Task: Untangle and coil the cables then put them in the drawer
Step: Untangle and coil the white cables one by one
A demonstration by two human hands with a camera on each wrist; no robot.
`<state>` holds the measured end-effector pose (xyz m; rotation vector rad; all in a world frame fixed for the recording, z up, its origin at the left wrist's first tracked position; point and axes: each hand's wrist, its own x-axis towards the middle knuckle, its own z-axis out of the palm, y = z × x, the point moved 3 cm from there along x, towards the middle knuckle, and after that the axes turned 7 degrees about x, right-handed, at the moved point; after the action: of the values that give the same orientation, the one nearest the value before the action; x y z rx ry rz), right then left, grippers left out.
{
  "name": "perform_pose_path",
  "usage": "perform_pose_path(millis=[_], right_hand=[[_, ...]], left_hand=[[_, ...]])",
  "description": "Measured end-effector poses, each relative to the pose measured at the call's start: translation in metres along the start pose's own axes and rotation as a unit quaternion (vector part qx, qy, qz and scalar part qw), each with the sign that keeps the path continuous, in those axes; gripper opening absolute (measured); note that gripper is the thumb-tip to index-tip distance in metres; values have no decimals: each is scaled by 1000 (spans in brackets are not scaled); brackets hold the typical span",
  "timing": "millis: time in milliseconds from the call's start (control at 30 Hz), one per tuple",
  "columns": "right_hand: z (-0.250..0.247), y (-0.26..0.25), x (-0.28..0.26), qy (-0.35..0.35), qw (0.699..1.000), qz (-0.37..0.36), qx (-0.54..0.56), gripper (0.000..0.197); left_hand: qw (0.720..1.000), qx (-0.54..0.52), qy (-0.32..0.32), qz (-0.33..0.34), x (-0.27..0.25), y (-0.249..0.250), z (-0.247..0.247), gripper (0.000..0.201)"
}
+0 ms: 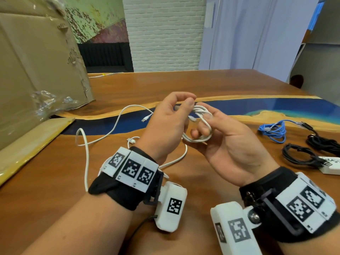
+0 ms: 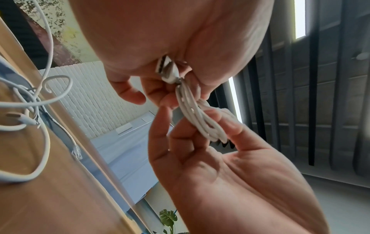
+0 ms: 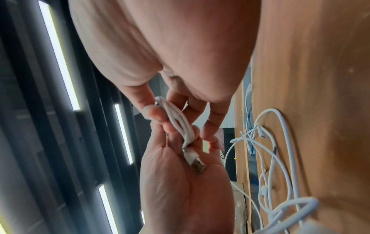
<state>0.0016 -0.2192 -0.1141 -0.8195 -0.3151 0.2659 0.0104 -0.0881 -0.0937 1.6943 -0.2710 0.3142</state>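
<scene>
A white USB cable coil (image 1: 199, 124) hangs between both hands above the wooden table (image 1: 184, 83). My left hand (image 1: 187, 102) pinches the top of the coil with thumb and fingers. My right hand (image 1: 202, 126) holds the loops from the right, fingers curled through them. In the left wrist view the coil (image 2: 198, 117) runs between the two hands, and its USB plug (image 2: 168, 69) lies against my left palm. The right wrist view shows the same plug (image 3: 195, 161) and the coil (image 3: 180, 125). No drawer is in view.
Loose white cables (image 1: 110, 126) sprawl on the table to the left of my hands. At the right lie a blue cable bundle (image 1: 274, 129), two black coils (image 1: 301, 155), and a white adapter (image 1: 331, 166). A large cardboard box (image 1: 36, 70) stands at the left.
</scene>
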Motion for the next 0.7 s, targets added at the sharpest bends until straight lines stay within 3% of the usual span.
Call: perform_pose_path(millis=[133,333,567,700], right_hand=[[-3,-1,0,-10,998,39,-37,43],[-9,6,1,31,996,63,-51,33],[-8,4,2,43,984,-8,-174,59],[-10,4,0,72,980,7,-185,46]], left_hand=[[1000,-7,-9,2,-3,2,3,16],[999,-28,-22,15,-5,6,6,20],[997,-56,-31,41,-7,14,3,25],[995,-75,-38,53,-8,16,3,24]])
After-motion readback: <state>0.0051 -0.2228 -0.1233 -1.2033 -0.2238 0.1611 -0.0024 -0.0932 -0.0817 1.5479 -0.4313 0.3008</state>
